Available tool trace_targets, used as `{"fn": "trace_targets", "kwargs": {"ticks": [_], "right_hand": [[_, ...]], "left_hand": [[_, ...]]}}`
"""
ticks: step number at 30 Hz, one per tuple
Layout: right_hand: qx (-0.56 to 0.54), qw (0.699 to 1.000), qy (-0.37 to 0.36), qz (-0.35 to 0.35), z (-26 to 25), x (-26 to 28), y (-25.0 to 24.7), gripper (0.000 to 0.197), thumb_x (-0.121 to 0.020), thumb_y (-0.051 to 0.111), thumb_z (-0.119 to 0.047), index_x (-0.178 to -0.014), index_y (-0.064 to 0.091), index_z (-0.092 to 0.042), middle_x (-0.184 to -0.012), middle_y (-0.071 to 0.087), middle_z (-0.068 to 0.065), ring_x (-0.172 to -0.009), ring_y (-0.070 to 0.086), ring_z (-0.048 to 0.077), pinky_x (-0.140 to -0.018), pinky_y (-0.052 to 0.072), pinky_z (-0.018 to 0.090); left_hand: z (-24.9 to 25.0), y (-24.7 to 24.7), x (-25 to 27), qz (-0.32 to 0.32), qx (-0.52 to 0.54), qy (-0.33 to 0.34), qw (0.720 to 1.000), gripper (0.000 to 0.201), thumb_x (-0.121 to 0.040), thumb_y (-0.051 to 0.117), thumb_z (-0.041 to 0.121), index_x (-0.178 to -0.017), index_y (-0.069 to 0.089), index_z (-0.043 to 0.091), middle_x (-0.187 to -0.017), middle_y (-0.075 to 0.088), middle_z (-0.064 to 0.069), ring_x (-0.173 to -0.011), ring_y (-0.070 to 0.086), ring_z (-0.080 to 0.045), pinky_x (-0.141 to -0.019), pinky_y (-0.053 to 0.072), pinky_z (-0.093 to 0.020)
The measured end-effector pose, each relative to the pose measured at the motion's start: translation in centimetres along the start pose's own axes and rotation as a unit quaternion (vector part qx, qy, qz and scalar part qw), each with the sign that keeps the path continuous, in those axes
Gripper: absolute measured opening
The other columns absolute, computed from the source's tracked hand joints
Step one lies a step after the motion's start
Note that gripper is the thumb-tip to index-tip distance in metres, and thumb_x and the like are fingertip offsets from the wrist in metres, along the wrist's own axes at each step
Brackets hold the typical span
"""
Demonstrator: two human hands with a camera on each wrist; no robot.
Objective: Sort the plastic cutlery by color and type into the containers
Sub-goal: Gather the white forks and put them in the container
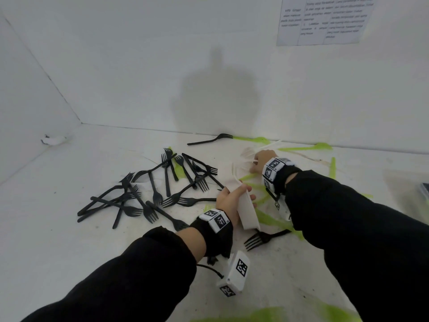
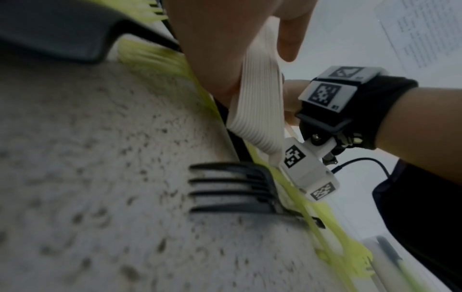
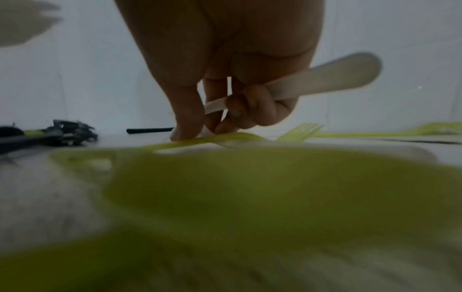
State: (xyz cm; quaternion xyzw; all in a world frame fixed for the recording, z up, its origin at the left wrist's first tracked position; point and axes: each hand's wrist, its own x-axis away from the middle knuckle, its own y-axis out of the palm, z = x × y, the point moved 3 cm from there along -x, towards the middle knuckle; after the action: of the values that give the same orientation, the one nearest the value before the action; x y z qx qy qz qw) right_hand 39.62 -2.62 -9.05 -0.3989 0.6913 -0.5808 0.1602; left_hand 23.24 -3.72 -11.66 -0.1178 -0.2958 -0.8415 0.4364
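Note:
My left hand (image 1: 234,198) grips a thick stack of white cutlery (image 1: 247,212), its layered handles (image 2: 260,110) fanned below my palm in the left wrist view. Farther back my right hand (image 1: 257,162) curls its fingers (image 3: 250,106) round a white utensil (image 3: 332,77) and reaches down among loose white pieces (image 1: 260,147). Several black forks (image 1: 148,194) lie in a heap to the left. One black fork (image 1: 262,238) lies under my left wrist. Green cutlery (image 1: 267,217) is scattered beneath and around both hands.
The white wall (image 1: 209,77) closes off the back, with a lone black fork (image 1: 209,140) and green pieces (image 1: 306,148) along its foot. A clear container (image 1: 408,189) sits at the right edge. A printed sheet (image 1: 325,19) hangs on the wall.

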Motion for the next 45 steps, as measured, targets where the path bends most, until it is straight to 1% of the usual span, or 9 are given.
{"fn": "trace_targets", "kwargs": {"ticks": [4, 12, 15, 19, 25, 31, 36, 40, 45], "right_hand": [[-0.072, 0.995, -0.02, 0.065, 0.2, 0.1, -2.0, 0.018, -0.086, 0.062, -0.028, -0.076, 0.052, -0.016, -0.104, 0.06, 0.013, -0.106, 0.057, 0.03, -0.074, 0.035, 0.026], [-0.03, 0.985, -0.039, 0.165, 1.3, 2.2, -4.7, 0.02, -0.096, 0.038, -0.036, -0.1, 0.045, -0.017, -0.092, 0.071, 0.002, -0.099, 0.058, 0.025, -0.086, 0.025, 0.036], [-0.144, 0.969, -0.054, 0.195, 1.0, 3.7, -5.7, 0.021, -0.099, 0.037, -0.025, -0.107, 0.04, -0.006, -0.096, 0.062, 0.017, -0.097, 0.058, 0.034, -0.075, 0.03, 0.033], [-0.238, 0.961, -0.005, 0.137, 0.9, 4.3, -5.8, 0.026, -0.099, 0.035, -0.015, -0.119, 0.035, 0.002, -0.104, 0.053, 0.022, -0.085, 0.051, 0.03, -0.067, 0.031, 0.029], [-0.397, 0.917, -0.007, -0.032, -0.5, 7.8, -0.7, 0.033, -0.097, 0.035, 0.0, -0.128, 0.044, 0.001, -0.079, 0.051, 0.0, -0.055, 0.04, 0.013, -0.043, 0.036, 0.018], [-0.357, 0.933, -0.038, 0.042, -0.4, 11.2, 2.6, 0.021, -0.086, 0.06, -0.01, -0.106, 0.069, -0.007, -0.092, 0.069, 0.009, -0.082, 0.06, 0.016, -0.078, 0.049, 0.028], [-0.383, 0.92, -0.054, 0.06, -0.1, 12.5, 2.5, 0.021, -0.085, 0.064, -0.013, -0.104, 0.071, -0.008, -0.088, 0.069, 0.006, -0.077, 0.063, 0.015, -0.078, 0.053, 0.03], [-0.399, 0.914, -0.049, 0.056, 0.1, 12.9, 2.4, 0.021, -0.084, 0.067, -0.015, -0.105, 0.07, -0.01, -0.073, 0.065, 0.0, -0.05, 0.058, -0.002, -0.051, 0.048, 0.01], [-0.451, 0.891, -0.037, 0.033, 0.3, 13.3, 2.6, 0.021, -0.084, 0.067, -0.016, -0.105, 0.067, -0.012, -0.079, 0.065, -0.001, -0.079, 0.065, 0.023, -0.082, 0.056, 0.041]], "left_hand": [[0.3, -0.1, -0.1, 0.022, 0.021, 0.003, 1.0, 0.011, -0.092, 0.054, 0.003, -0.086, 0.051, 0.011, -0.076, 0.055, -0.012, -0.059, 0.059, -0.023, -0.045, 0.053, -0.027], [-0.1, -0.2, 0.5, 0.025, 0.01, 0.005, 1.0, 0.012, -0.092, 0.054, 0.002, -0.085, 0.05, 0.011, -0.076, 0.05, -0.012, -0.061, 0.053, -0.024, -0.044, 0.053, -0.029], [-0.3, 0.0, 0.9, 0.02, 0.011, -0.004, 1.0, 0.012, -0.092, 0.054, 0.003, -0.085, 0.049, 0.011, -0.077, 0.05, -0.012, -0.062, 0.054, -0.024, -0.044, 0.053, -0.029], [-0.6, 0.0, 1.2, 0.013, 0.011, -0.019, 1.0, 0.012, -0.091, 0.056, 0.005, -0.084, 0.048, 0.011, -0.078, 0.05, -0.013, -0.062, 0.054, -0.024, -0.049, 0.052, -0.031], [-0.7, -0.2, 0.9, 0.034, 0.023, -0.03, 0.999, 0.014, -0.091, 0.057, 0.012, -0.084, 0.045, 0.012, -0.077, 0.05, -0.013, -0.06, 0.054, -0.024, -0.049, 0.049, -0.032], [-1.0, -0.3, 0.6, 0.065, 0.016, 0.008, 0.998, 0.028, -0.089, 0.059, 0.014, -0.112, 0.057, -0.001, -0.107, 0.061, -0.023, -0.09, 0.06, -0.034, -0.077, 0.052, -0.041], [-1.3, -0.3, 1.1, 0.041, 0.031, 0.004, 0.999, 0.039, -0.089, 0.06, 0.014, -0.123, 0.053, -0.003, -0.12, 0.06, -0.026, -0.103, 0.06, -0.038, -0.077, 0.054, -0.04], [-1.7, -0.2, 1.3, 0.007, 0.02, -0.027, 0.999, 0.068, -0.067, 0.07, 0.029, -0.125, 0.052, -0.001, -0.121, 0.059, -0.027, -0.097, 0.061, -0.036, -0.063, 0.054, -0.035], [-1.4, -0.4, 1.5, 0.015, 0.033, 0.009, 0.999, 0.026, -0.091, 0.057, 0.008, -0.115, 0.054, -0.001, -0.117, 0.06, -0.027, -0.093, 0.061, -0.036, -0.079, 0.052, -0.048]]}}
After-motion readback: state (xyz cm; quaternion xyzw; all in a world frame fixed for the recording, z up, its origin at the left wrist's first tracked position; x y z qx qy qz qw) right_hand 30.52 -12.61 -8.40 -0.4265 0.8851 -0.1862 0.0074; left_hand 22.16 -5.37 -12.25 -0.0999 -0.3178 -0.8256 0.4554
